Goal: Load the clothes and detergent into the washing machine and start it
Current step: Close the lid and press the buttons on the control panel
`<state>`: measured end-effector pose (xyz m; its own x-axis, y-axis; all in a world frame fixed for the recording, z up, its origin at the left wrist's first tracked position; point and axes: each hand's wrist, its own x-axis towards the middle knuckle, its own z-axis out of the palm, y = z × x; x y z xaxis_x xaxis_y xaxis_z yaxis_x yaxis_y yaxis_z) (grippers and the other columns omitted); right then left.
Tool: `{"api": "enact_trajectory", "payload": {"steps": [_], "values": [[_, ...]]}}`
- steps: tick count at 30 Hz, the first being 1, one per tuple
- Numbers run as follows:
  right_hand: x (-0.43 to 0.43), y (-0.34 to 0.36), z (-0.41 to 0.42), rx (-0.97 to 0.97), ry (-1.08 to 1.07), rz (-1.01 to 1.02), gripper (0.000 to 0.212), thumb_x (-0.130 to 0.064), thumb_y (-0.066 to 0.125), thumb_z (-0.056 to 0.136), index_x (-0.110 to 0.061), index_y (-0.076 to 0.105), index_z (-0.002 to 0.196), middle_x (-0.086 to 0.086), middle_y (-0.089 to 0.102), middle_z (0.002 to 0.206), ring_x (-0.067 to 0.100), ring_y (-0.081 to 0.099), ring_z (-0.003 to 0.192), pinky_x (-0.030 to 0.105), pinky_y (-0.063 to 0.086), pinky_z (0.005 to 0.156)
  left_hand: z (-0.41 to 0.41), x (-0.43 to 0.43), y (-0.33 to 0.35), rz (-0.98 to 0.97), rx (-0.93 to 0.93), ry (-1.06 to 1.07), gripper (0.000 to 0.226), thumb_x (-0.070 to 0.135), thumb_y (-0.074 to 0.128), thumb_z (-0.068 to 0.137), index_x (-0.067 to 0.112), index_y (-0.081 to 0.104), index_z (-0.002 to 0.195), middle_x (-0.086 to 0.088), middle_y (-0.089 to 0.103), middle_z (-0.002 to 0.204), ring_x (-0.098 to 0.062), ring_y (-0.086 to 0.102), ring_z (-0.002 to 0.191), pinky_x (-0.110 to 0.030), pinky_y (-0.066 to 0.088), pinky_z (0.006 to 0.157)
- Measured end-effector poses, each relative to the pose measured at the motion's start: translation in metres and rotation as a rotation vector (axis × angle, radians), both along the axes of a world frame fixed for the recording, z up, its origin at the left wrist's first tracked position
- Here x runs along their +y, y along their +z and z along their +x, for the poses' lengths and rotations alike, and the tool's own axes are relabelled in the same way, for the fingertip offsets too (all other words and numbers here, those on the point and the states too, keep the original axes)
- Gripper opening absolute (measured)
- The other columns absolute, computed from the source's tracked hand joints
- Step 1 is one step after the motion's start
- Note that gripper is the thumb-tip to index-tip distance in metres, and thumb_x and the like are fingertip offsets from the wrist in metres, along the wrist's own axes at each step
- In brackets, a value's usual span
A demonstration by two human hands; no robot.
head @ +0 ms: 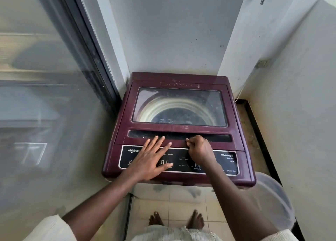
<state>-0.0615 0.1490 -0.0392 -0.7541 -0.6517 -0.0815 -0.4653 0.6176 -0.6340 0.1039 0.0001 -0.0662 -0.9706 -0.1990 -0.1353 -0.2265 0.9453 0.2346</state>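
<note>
A maroon top-loading washing machine [116, 131] stands in a narrow alcove with its glass lid [179, 106] down. Through the glass I see the steel drum and something dark at its bottom. My left hand [151, 159] lies flat and open on the black control panel [227, 160], fingers spread toward the lid's front edge. My right hand [199, 148] is curled with its fingertips hooked on the lid's front handle lip [218, 138]. No clothes or detergent are visible outside the machine.
A glass sliding door [45, 95] with a dark frame fills the left side. White walls close in behind and to the right. A translucent plastic tub [272, 200] sits low at the right of the machine. My bare feet [176, 220] stand on pale tiles.
</note>
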Motion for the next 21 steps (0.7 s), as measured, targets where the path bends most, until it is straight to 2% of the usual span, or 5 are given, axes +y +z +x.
{"api": "enact_trajectory", "payload": {"steps": [2, 4, 7, 10, 21], "values": [[0.002, -0.001, 0.0, 0.02, 0.03, -0.017, 0.018, -0.006, 0.056, 0.087, -0.002, 0.072, 0.09, 0.015, 0.069, 0.096, 0.035, 0.063, 0.091, 0.032, 0.044, 0.074, 0.012, 0.006, -0.006, 0.021, 0.037, 0.055, 0.075, 0.078, 0.016, 0.088, 0.041, -0.002, 0.151, 0.004, -0.011, 0.162, -0.014, -0.019, 0.148, -0.038, -0.008, 0.122], [0.009, -0.004, 0.003, 0.064, 0.082, -0.056, 0.019, -0.009, 0.059, 0.088, -0.002, 0.072, 0.1, 0.014, 0.069, 0.1, 0.035, 0.062, 0.095, 0.037, 0.045, 0.084, 0.028, 0.016, -0.015, -0.014, 0.077, 0.112, 0.074, 0.076, 0.021, 0.09, 0.041, -0.001, 0.152, 0.003, -0.008, 0.164, -0.014, -0.016, 0.149, -0.039, -0.006, 0.122], [0.027, -0.017, 0.013, 0.163, 0.177, -0.027, 0.043, -0.028, 0.059, 0.091, -0.006, 0.059, 0.127, 0.012, 0.06, 0.125, 0.031, 0.053, 0.119, 0.04, 0.035, 0.104, 0.052, 0.032, -0.028, -0.083, 0.117, 0.174, 0.075, 0.069, 0.03, 0.093, 0.032, 0.005, 0.154, -0.001, 0.005, 0.164, -0.02, -0.004, 0.151, -0.043, 0.002, 0.12], [0.037, -0.029, 0.02, 0.231, 0.235, 0.059, 0.06, -0.044, 0.052, 0.092, -0.014, 0.042, 0.143, 0.009, 0.042, 0.149, 0.03, 0.029, 0.143, 0.045, 0.022, 0.116, 0.066, 0.041, -0.032, -0.083, 0.118, 0.223, 0.077, 0.066, 0.032, 0.094, 0.026, 0.008, 0.155, -0.001, 0.009, 0.164, -0.021, 0.001, 0.152, -0.045, 0.006, 0.119], [0.038, -0.034, 0.017, 0.214, 0.241, 0.06, 0.063, -0.053, 0.041, 0.094, -0.019, 0.035, 0.147, 0.006, 0.033, 0.155, 0.026, 0.019, 0.148, 0.043, 0.012, 0.119, 0.072, 0.049, -0.03, -0.038, 0.224, 0.278, 0.071, 0.067, 0.037, 0.092, 0.023, 0.034, 0.148, -0.003, 0.029, 0.157, -0.018, 0.015, 0.149, -0.041, 0.01, 0.121]]}}
